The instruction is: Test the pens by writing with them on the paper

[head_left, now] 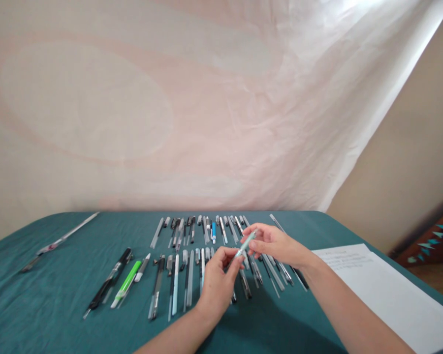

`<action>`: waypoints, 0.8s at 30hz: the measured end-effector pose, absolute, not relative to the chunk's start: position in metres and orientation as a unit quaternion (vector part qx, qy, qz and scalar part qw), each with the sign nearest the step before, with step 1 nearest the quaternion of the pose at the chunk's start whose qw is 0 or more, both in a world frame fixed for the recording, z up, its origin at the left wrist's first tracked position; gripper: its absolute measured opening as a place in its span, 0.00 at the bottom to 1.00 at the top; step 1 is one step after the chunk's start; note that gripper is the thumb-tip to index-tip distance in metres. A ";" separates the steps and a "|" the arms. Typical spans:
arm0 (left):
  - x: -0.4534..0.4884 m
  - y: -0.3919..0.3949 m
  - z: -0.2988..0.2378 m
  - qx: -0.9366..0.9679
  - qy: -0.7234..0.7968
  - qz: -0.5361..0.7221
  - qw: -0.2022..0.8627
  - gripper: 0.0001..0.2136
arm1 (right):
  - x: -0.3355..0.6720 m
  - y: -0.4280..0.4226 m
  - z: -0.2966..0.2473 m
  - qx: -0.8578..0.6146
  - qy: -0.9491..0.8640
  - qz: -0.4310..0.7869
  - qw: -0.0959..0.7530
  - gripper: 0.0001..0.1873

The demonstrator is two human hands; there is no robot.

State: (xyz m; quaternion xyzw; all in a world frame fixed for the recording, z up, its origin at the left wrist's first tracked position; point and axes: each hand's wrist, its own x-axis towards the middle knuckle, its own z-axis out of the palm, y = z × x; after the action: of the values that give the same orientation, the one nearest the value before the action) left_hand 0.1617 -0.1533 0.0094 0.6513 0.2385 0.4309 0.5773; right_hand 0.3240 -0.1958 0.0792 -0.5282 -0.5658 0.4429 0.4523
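Note:
A pale mint-green pen (246,243) is held tilted between my two hands, above the rows of pens. My left hand (221,275) pinches its lower end with thumb and fingers. My right hand (271,242) has its fingers closed around the upper end. Beneath and behind the hands, pen parts lie in two rows: barrels, caps and clear tubes. A blue pen part (213,232) stands out in the back row. In the front row, a light blue barrel (175,285) lies left of my left hand. Some front-row pieces are hidden by my hands.
At the left lie a bright green pen barrel (126,283), a black pen (110,279) and a white piece (142,268). A long clear strip (72,233) rests farther left. White paper sheets (387,295) lie on the right of the green-covered table (51,305). A pale curtain (192,123) hangs behind.

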 end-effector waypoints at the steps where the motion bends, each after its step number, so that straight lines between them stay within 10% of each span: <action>1: 0.162 -0.153 0.010 0.649 0.236 0.432 0.580 0.06 | 0.324 -0.196 0.081 -0.513 -0.565 0.460 0.454 0.19; 24: 0.163 -0.156 0.010 0.625 0.223 0.408 0.627 0.07 | 0.320 -0.188 0.069 -0.506 -0.507 0.452 0.532 0.11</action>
State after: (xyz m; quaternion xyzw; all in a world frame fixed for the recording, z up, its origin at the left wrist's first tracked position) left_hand 0.1630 -0.1555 0.0102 0.6254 0.2226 0.4083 0.6266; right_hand 0.3200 -0.1877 0.0686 -0.5059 -0.5067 0.4525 0.5315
